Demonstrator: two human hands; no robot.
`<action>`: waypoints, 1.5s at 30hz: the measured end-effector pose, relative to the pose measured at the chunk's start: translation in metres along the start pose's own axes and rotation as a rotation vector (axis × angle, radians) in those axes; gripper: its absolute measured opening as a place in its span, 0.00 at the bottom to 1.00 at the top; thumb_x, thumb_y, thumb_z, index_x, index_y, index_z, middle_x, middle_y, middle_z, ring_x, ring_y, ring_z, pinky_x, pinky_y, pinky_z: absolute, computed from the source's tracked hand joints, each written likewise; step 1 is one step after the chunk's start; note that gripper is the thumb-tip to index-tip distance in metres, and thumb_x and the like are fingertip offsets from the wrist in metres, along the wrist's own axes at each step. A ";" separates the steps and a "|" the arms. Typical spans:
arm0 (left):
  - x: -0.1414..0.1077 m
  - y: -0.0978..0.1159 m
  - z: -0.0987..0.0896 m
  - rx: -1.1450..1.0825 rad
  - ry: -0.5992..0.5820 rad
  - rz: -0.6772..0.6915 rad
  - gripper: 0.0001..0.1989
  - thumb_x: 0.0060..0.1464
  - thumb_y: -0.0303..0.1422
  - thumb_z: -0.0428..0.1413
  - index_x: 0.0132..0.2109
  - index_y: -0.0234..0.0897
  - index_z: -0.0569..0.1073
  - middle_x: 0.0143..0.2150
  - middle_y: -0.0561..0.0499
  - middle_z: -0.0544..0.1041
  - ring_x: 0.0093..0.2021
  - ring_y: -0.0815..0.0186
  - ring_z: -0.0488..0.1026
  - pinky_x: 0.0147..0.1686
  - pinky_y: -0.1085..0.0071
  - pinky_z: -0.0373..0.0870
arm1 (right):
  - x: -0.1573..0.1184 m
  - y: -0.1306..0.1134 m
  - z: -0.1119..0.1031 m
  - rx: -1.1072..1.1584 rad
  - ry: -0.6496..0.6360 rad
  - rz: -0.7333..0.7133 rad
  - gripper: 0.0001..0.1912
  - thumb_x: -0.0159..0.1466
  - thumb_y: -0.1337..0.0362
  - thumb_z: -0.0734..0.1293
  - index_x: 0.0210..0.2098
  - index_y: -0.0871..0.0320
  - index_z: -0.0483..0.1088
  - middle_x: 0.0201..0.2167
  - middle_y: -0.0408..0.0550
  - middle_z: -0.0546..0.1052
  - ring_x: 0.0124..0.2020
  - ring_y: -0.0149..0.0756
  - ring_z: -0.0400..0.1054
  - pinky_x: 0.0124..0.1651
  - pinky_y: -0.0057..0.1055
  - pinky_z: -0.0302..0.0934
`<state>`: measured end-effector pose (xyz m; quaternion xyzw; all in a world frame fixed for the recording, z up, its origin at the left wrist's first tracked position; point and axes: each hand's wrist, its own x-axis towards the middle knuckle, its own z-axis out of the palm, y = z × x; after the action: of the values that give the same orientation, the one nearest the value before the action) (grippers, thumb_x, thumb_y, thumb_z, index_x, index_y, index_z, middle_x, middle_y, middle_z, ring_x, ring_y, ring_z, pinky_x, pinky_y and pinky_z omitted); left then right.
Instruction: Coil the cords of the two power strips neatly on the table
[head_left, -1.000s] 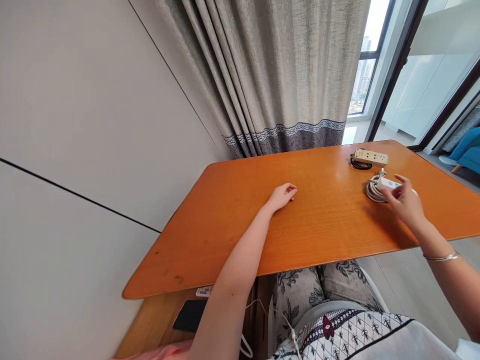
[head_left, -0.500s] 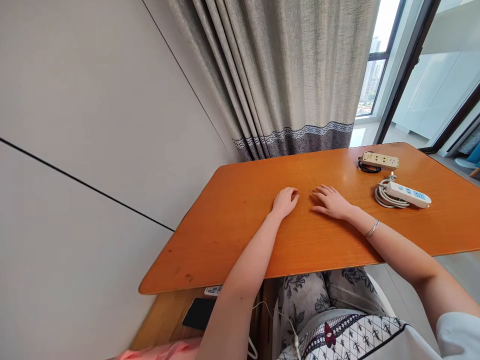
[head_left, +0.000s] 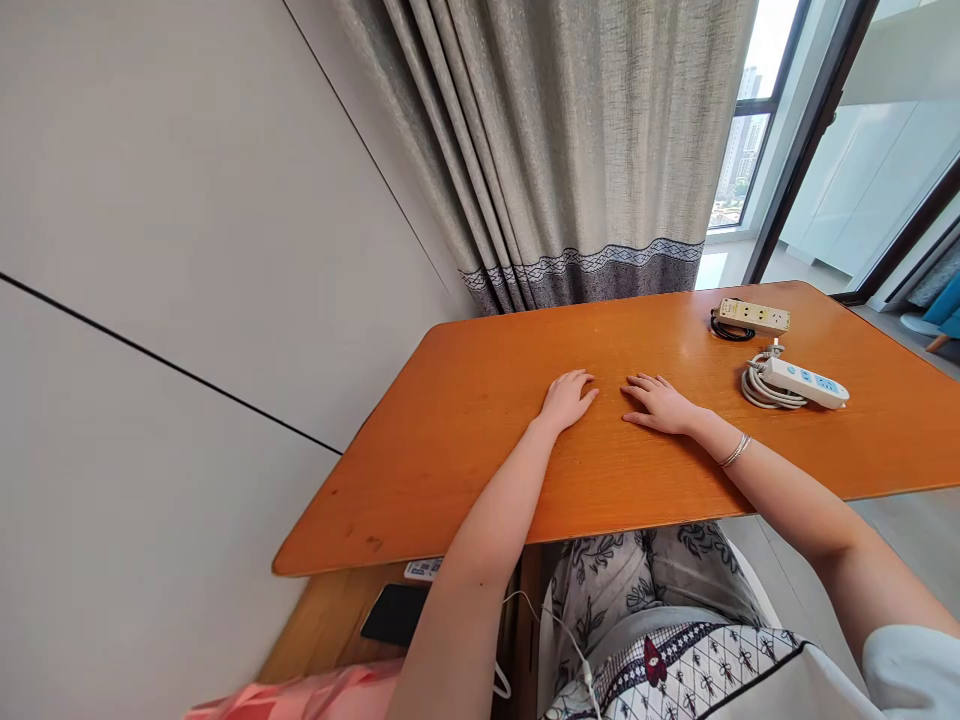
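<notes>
Both of my hands rest on an orange-brown wooden table (head_left: 480, 430), palms down and a short gap apart. My left hand (head_left: 568, 400) lies near the middle with its fingers stretched out and nothing held. To its right, my right hand (head_left: 658, 404) has its fingers spread on the wood, also holding nothing. Farther right lies a white power strip (head_left: 808, 382) with its grey-white cord (head_left: 772, 390) coiled beside it. Behind that sits a cream power strip (head_left: 752, 316) with a black cord (head_left: 731, 330) bundled next to it. Neither hand touches the strips.
A grey curtain (head_left: 585, 150) hangs behind the table, and a pale wall (head_left: 165, 200) borders its left side. Below the left edge, a dark phone (head_left: 394, 613) lies on a wooden surface near pink cloth (head_left: 322, 690). A white cable (head_left: 555, 617) runs by my lap.
My left hand's fingers have flattened and spread a little. My right hand stays in nearly the same place on the table. The view has shifted slightly.
</notes>
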<state>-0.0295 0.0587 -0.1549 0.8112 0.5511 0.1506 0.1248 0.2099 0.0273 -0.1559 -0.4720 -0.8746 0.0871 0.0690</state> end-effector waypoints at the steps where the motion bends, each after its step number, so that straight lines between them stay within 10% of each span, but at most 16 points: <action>1: 0.000 0.000 0.000 -0.001 -0.001 0.002 0.21 0.66 0.39 0.51 0.61 0.34 0.72 0.69 0.38 0.68 0.70 0.51 0.62 0.70 0.54 0.55 | 0.000 0.000 -0.001 -0.001 -0.003 0.006 0.36 0.70 0.45 0.63 0.69 0.61 0.62 0.72 0.64 0.59 0.74 0.58 0.50 0.73 0.58 0.45; 45: 0.003 -0.009 0.008 0.047 0.023 0.035 0.21 0.66 0.38 0.51 0.62 0.35 0.72 0.69 0.40 0.68 0.70 0.51 0.62 0.70 0.54 0.58 | 0.000 -0.002 -0.002 0.030 -0.022 0.021 0.37 0.69 0.45 0.63 0.70 0.61 0.62 0.73 0.63 0.58 0.75 0.58 0.49 0.73 0.57 0.44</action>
<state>-0.0334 0.0646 -0.1654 0.8217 0.5416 0.1489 0.0966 0.2086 0.0266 -0.1538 -0.4791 -0.8688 0.1061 0.0655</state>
